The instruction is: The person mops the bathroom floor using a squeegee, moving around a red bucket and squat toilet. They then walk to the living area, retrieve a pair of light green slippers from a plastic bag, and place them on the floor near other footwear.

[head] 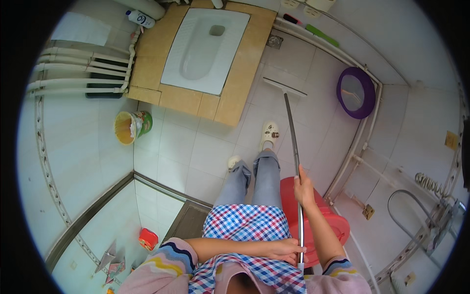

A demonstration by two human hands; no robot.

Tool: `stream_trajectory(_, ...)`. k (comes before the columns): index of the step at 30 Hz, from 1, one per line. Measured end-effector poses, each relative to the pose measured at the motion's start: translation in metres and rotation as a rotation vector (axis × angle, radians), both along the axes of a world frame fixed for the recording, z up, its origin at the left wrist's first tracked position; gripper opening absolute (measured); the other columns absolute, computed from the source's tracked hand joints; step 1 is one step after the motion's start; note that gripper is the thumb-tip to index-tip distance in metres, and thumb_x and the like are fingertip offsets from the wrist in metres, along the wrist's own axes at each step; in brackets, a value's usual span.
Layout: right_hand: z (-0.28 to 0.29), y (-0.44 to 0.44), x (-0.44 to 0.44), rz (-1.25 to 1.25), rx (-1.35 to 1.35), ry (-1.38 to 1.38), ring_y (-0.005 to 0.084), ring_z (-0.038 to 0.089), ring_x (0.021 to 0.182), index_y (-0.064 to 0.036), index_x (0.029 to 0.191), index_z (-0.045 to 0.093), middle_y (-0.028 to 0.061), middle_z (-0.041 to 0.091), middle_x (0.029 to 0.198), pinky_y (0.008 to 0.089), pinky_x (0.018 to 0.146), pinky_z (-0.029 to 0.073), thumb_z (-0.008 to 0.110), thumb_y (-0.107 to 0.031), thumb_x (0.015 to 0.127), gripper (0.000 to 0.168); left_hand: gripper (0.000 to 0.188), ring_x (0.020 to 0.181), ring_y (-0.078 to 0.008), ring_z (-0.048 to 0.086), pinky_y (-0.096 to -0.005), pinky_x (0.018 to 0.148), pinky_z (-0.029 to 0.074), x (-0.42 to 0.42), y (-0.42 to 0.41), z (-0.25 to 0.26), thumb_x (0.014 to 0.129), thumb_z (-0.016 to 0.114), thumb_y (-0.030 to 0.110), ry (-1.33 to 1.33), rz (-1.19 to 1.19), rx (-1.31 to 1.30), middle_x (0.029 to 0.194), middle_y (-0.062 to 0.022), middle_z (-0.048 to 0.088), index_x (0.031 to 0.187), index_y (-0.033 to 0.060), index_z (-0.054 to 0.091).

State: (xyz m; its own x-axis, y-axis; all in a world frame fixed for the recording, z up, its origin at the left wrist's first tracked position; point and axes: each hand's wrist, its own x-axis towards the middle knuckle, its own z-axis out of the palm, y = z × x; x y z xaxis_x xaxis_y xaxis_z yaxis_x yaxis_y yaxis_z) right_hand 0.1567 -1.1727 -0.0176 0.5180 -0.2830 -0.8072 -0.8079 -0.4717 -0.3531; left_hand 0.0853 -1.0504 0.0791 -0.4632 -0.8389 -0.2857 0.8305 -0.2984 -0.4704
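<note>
A floor squeegee with a metal pole point(292, 128) slants down the middle right. Its wide blade point(285, 87) lies on the pale floor tiles, to the right of the raised squat toilet. My right hand point(304, 186) grips the pole about halfway along. Lower down, my left hand point(288, 250) reaches across the checked apron point(246, 222) and holds the pole near its top end. The fingers of both hands are wrapped around the metal.
A white squat toilet point(205, 51) sits in a tan tiled step point(235, 106). Left stands a waste bin point(126, 128). A purple basin point(343, 93) leans by the right wall pipes. A red tub point(332, 224) is beside my legs. A bottle point(140, 19) stands at the upper left.
</note>
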Motion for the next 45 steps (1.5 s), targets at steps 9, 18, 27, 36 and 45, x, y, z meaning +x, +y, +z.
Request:
stream_trajectory(9, -0.034, 0.087, -0.099, 0.064, -0.016, 0.041, 0.0426, 0.057, 0.082, -0.006, 0.130, 0.037, 0.0300, 0.057, 0.084, 0.0465, 0.072, 0.045, 0.044, -0.010, 0.086, 0.045, 0.020, 0.092, -0.0284, 0.057, -0.0430, 0.085, 0.048, -0.086, 0.068, 0.006, 0.090, 0.047, 0.015, 0.106, -0.057, 0.378, 0.093, -0.0166, 0.054, 0.100, 0.0003, 0.038)
stream_trajectory(18, -0.123, 0.078, -0.028, 0.054, -0.084, -0.118, 0.0430, 0.057, 0.083, -0.011, 0.135, 0.029, 0.0281, 0.058, 0.087, 0.0473, 0.073, 0.045, 0.046, -0.009, 0.083, 0.054, 0.019, 0.054, -0.0134, 0.045, -0.0335, 0.057, 0.048, -0.062, 0.060, -0.066, 0.093, 0.044, 0.026, -0.186, 0.199, 0.609, 0.063, -0.0005, 0.042, 0.086, 0.0091, 0.038)
stream_trajectory(27, -0.138, 0.057, -0.037, 0.071, -0.128, -0.491, 0.0391, 0.058, 0.078, -0.008, 0.134, 0.031, 0.0253, 0.060, 0.088, 0.0429, 0.067, 0.047, 0.042, -0.010, 0.086, 0.049, 0.020, 0.052, -0.0116, 0.039, -0.0285, 0.050, 0.041, -0.033, 0.047, -0.030, 0.094, 0.040, 0.025, -0.297, 0.246, 0.576, 0.061, 0.0007, 0.037, 0.082, 0.0102, 0.036)
stream_trajectory(36, -0.151, 0.088, -0.024, -0.392, 0.166, -0.177, 0.0200, 0.047, 0.039, -0.015, 0.135, 0.032, 0.0134, 0.057, 0.074, 0.0328, 0.037, 0.042, 0.036, -0.008, 0.089, 0.047, 0.024, 0.047, -0.0062, 0.032, -0.0202, 0.040, 0.030, -0.053, 0.080, -0.053, 0.092, 0.045, 0.030, -0.255, 0.271, 0.734, 0.059, 0.0031, 0.034, 0.079, 0.0127, 0.035)
stream_trajectory(45, -0.181, 0.081, 0.121, -0.537, 0.190, -0.242, 0.0198, 0.048, 0.042, -0.015, 0.135, 0.032, 0.0094, 0.053, 0.066, 0.0351, 0.041, 0.043, 0.036, -0.009, 0.088, 0.048, 0.023, 0.042, -0.0046, 0.029, -0.0193, 0.034, 0.027, 0.068, 0.090, -0.134, 0.092, 0.045, 0.029, -0.484, 0.262, 0.716, 0.057, 0.0047, 0.033, 0.078, 0.0117, 0.039)
